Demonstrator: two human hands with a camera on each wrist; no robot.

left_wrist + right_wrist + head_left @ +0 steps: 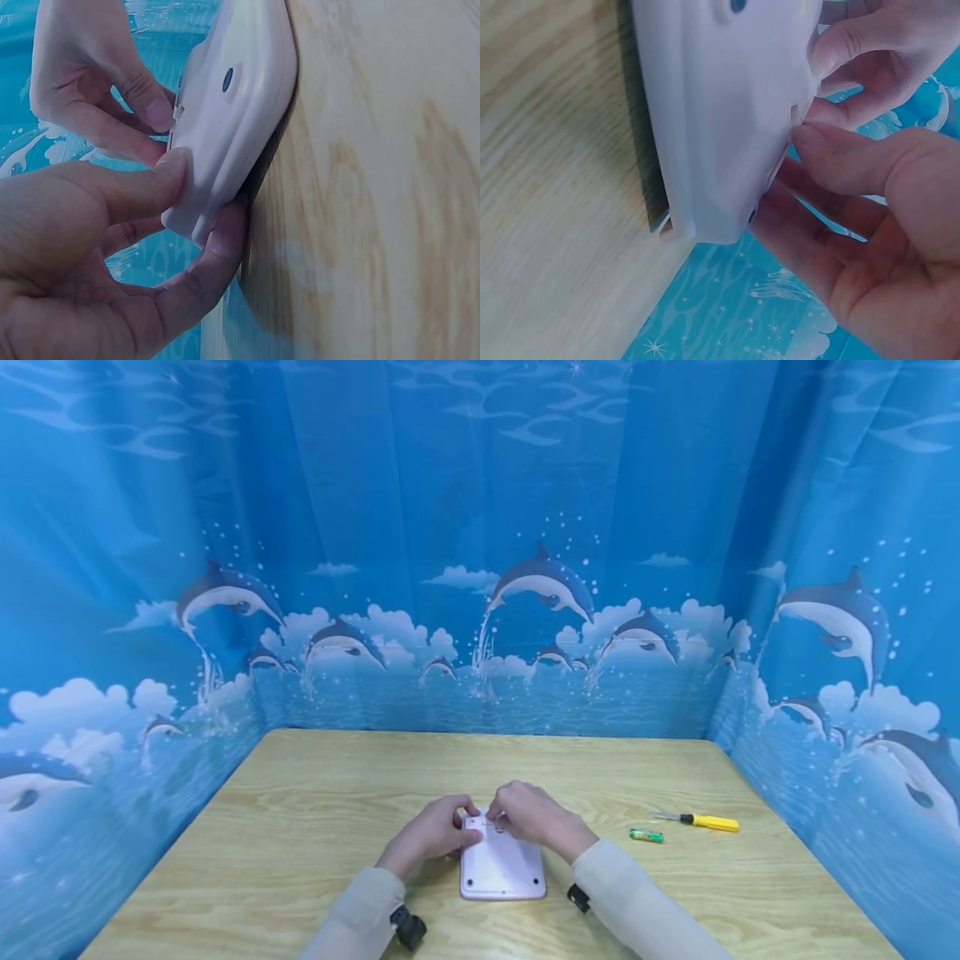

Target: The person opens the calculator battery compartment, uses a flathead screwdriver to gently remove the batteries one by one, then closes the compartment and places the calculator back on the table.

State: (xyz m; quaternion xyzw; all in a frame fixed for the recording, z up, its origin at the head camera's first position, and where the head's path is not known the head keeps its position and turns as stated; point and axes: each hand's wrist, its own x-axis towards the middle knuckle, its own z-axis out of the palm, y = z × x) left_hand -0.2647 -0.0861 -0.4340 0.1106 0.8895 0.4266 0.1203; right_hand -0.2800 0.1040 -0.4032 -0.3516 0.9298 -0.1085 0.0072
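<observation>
A flat, pale pink device that looks like a desk calculator [504,864] lies back side up on the table, with dark round feet at its corners. My left hand [429,837] grips its far left edge, thumb on top and a finger underneath, as the left wrist view shows. Over a small opening near the far end, my right hand [542,817] has its fingers bent, thumb tip [814,142] touching the rim of the opening. Whether those fingers pinch something is hidden. The inside of the opening cannot be made out.
To the right on the wooden table [315,802] lie a green battery [647,836] and a screwdriver [708,822] with a yellow handle, its shaft pointing left. A blue curtain [450,527] printed with dolphins stands around the table's back and sides.
</observation>
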